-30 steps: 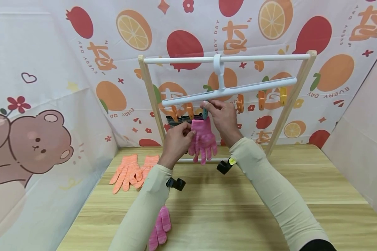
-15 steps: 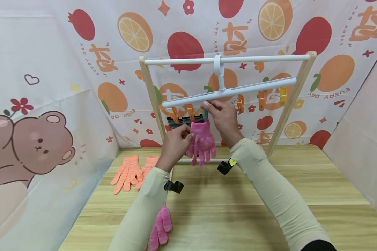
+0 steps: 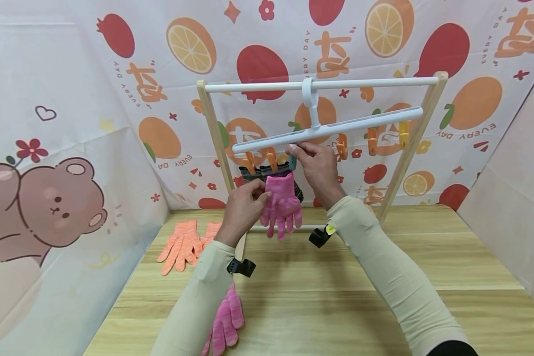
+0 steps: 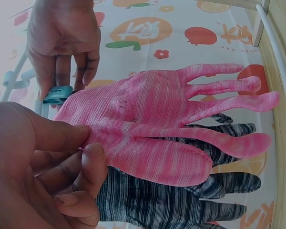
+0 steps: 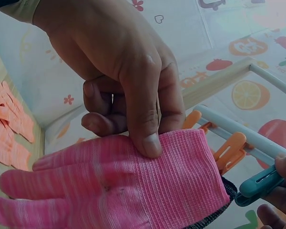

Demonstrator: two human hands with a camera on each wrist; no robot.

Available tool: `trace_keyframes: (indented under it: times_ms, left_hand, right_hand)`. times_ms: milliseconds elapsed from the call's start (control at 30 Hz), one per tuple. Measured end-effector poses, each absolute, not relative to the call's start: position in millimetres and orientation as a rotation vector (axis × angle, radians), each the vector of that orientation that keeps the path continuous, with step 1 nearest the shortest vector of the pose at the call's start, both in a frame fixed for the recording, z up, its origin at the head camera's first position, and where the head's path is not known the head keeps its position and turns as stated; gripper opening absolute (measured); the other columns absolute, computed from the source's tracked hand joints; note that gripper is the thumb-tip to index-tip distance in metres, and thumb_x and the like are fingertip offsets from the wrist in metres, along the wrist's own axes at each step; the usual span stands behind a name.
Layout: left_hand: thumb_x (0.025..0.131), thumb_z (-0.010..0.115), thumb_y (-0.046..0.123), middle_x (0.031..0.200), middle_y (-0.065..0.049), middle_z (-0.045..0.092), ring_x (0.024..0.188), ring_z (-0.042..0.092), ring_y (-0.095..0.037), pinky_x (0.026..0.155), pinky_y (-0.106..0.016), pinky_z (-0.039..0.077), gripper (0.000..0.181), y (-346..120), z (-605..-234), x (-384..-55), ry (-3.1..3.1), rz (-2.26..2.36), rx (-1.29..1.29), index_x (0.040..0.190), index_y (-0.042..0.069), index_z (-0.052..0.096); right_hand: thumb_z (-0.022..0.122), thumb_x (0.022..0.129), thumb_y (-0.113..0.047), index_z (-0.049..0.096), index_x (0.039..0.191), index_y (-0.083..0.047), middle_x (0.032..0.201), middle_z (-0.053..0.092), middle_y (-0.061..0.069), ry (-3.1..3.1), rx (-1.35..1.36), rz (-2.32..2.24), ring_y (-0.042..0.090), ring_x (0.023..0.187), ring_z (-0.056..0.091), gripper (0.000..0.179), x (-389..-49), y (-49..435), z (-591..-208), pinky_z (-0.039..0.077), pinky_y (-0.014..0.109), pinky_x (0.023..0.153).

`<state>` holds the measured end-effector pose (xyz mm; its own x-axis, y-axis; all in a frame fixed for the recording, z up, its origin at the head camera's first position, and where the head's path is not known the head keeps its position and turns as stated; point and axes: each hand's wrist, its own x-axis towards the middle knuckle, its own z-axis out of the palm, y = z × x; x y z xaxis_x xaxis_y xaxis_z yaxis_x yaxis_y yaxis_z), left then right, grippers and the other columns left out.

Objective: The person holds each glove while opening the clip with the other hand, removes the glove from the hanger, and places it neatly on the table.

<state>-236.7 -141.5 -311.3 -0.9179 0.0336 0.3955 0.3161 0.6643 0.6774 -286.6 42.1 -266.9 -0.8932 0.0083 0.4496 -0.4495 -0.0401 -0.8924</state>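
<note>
My left hand (image 3: 244, 210) pinches the cuff edge of a pink knit glove (image 3: 281, 198) between thumb and fingers. The glove's fingers point down in the head view. At the hanger's underside my right hand (image 3: 317, 165) squeezes a teal clothes peg (image 5: 260, 186) between thumb and fingers. The peg's tip is right beside the glove's cuff in the right wrist view. Behind the pink glove hang black-and-grey striped gloves (image 4: 148, 200), partly hidden by it. Orange pegs (image 3: 272, 159) stand over their cuffs, below the tilted white hanger (image 3: 329, 130).
The hanger hooks on the white rail (image 3: 374, 83) of a wooden-sided rack (image 3: 411, 148). More orange pegs (image 3: 372, 142) and a yellow peg (image 3: 403, 135) hang on its right half. Orange gloves (image 3: 180, 247) and another pink glove (image 3: 227, 321) lie on the wooden table (image 3: 338, 301).
My left hand and the pink glove have shifted left and slightly down, and the cuff has come away from the teal peg. The hanger has swung slightly right. My right hand stays nearly still.
</note>
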Motion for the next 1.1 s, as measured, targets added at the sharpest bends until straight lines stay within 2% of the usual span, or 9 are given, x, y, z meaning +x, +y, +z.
trace_keyframes:
  times_ms: [167,400,600,1100]
  left_hand:
    - [0.098,0.068,0.018,0.082,0.000,0.068,0.073,0.058,-0.020,0.067,-0.036,0.047,0.006,-145.6,-312.6,-233.5,-2.519,-1.133,-0.271,0.099,0.013,0.072]
    - [0.099,0.068,0.020,0.080,-0.001,0.067,0.067,0.056,-0.019,0.062,-0.035,0.045,0.007,-151.3,-312.9,-229.6,-2.533,-1.113,-0.262,0.099,0.014,0.072]
    - [0.098,0.068,0.018,0.081,-0.001,0.067,0.069,0.057,-0.020,0.064,-0.036,0.047,0.007,-155.3,-312.8,-226.9,-2.530,-1.114,-0.283,0.099,0.012,0.071]
    - [0.098,0.068,0.018,0.078,-0.001,0.065,0.065,0.054,-0.018,0.062,-0.034,0.044,0.007,-163.1,-317.7,-222.9,-2.542,-1.097,-0.257,0.097,0.011,0.071]
  right_hand:
    - [0.071,0.098,-0.022,0.074,0.120,-0.003,0.107,0.076,0.012,-1.943,0.442,1.986,0.015,0.114,0.066,0.029,-286.6,41.8,-267.2,0.045,0.034,0.106]
    - [0.072,0.097,-0.022,0.073,0.122,-0.003,0.107,0.076,0.010,-1.971,0.406,1.962,0.015,0.115,0.066,0.030,-286.7,41.3,-267.2,0.044,0.037,0.108]
    - [0.072,0.097,-0.025,0.074,0.121,-0.005,0.105,0.077,0.008,-1.986,0.372,1.944,0.013,0.116,0.065,0.031,-286.3,42.3,-265.7,0.042,0.040,0.110]
    - [0.073,0.097,-0.026,0.073,0.122,-0.007,0.108,0.076,0.007,-1.998,0.378,1.923,0.013,0.117,0.064,0.032,-285.8,44.3,-266.4,0.042,0.039,0.110]
